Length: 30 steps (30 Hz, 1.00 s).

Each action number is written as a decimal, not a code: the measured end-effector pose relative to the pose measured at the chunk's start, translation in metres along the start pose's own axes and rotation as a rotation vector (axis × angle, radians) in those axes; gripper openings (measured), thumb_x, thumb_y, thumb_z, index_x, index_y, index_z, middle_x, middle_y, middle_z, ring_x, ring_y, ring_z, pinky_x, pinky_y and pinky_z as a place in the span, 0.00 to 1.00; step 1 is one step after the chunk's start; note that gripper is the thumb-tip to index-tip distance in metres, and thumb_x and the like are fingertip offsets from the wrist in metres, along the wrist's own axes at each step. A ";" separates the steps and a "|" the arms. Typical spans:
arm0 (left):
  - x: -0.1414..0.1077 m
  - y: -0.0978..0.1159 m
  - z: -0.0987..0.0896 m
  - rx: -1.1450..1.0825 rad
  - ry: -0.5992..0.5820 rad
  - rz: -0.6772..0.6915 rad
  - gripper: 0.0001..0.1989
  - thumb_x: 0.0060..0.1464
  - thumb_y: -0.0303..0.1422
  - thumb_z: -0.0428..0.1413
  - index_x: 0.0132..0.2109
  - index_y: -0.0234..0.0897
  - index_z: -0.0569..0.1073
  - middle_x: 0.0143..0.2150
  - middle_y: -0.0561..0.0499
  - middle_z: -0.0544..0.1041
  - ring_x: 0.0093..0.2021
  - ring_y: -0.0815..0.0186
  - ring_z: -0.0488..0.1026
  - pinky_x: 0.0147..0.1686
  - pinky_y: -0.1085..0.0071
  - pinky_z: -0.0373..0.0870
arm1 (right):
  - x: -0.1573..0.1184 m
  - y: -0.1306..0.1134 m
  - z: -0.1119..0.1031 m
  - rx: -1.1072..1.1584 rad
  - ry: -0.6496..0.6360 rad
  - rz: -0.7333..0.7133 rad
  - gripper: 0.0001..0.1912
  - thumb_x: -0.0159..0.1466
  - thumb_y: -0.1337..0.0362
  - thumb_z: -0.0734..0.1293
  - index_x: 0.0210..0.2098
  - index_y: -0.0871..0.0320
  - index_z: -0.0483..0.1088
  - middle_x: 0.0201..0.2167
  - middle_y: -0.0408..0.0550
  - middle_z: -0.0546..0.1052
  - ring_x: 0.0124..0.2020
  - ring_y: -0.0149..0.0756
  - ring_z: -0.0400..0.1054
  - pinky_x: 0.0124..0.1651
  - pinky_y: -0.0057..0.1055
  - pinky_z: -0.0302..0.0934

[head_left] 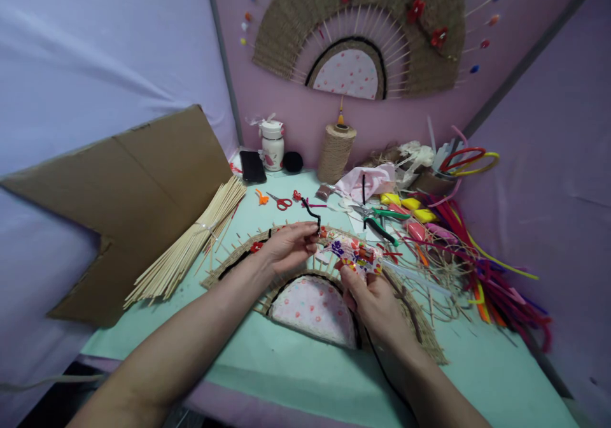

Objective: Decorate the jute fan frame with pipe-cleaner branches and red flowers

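My left hand (296,248) pinches a black pipe cleaner (312,211) above the middle of a half-round woven fan (429,339); its far end bends up and away. In my right hand (370,294) is a flower-patterned glue gun (356,254), its nozzle turned left toward my left fingertips. A clear glue stick (420,279) sticks out from its back, and a black cord runs down past my wrist. Beneath both hands the fan shows a pale dotted half-circle panel (312,307) with a dark rim, and a red flower (256,247) on its left side. My forearms cover parts of it.
Left lie a bundle of thin sticks (191,243) and a cardboard sheet (157,167). Behind are red scissors (283,204), a twine spool (337,154) and a bottle (273,144). Green-handled pliers (382,229) and coloured pipe cleaners (506,294) lie right. A finished-looking fan (281,39) hangs behind.
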<state>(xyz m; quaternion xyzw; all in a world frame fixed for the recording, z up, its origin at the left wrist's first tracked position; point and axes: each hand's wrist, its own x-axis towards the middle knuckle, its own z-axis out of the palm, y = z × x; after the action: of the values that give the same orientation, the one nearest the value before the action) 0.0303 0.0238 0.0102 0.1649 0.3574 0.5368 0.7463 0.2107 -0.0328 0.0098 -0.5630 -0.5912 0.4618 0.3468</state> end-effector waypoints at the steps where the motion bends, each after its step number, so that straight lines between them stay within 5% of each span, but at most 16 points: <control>1: 0.000 0.000 0.000 0.002 0.002 -0.003 0.05 0.43 0.19 0.64 0.28 0.28 0.76 0.25 0.49 0.74 0.27 0.73 0.69 0.24 0.77 0.59 | 0.000 0.001 0.000 0.000 -0.005 -0.001 0.22 0.59 0.42 0.62 0.29 0.55 0.73 0.13 0.43 0.66 0.23 0.41 0.64 0.23 0.32 0.55; 23: 0.004 0.001 -0.003 0.036 0.012 0.035 0.08 0.39 0.22 0.67 0.28 0.29 0.75 0.27 0.49 0.75 0.27 0.73 0.68 0.25 0.76 0.58 | 0.004 0.006 -0.001 -0.049 0.006 -0.037 0.22 0.60 0.43 0.62 0.29 0.55 0.73 0.14 0.42 0.65 0.23 0.40 0.64 0.25 0.32 0.55; 26: 0.005 0.011 -0.005 0.137 0.004 0.119 0.11 0.35 0.26 0.69 0.28 0.30 0.76 0.26 0.52 0.73 0.26 0.75 0.64 0.25 0.76 0.56 | -0.005 0.005 -0.020 -0.174 0.076 -0.046 0.22 0.59 0.43 0.62 0.29 0.55 0.73 0.16 0.44 0.66 0.23 0.40 0.64 0.26 0.32 0.56; 30: -0.002 0.041 -0.009 0.568 0.076 0.336 0.09 0.38 0.32 0.68 0.28 0.34 0.77 0.27 0.52 0.74 0.28 0.71 0.65 0.30 0.73 0.59 | -0.029 0.019 -0.078 -0.391 0.182 -0.090 0.24 0.58 0.42 0.60 0.34 0.55 0.74 0.25 0.50 0.74 0.27 0.43 0.67 0.29 0.36 0.61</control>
<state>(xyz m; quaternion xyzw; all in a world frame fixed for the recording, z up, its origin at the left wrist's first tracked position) -0.0042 0.0361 0.0307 0.4027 0.4881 0.5372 0.5578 0.2932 -0.0506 0.0214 -0.6318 -0.6603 0.2699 0.3032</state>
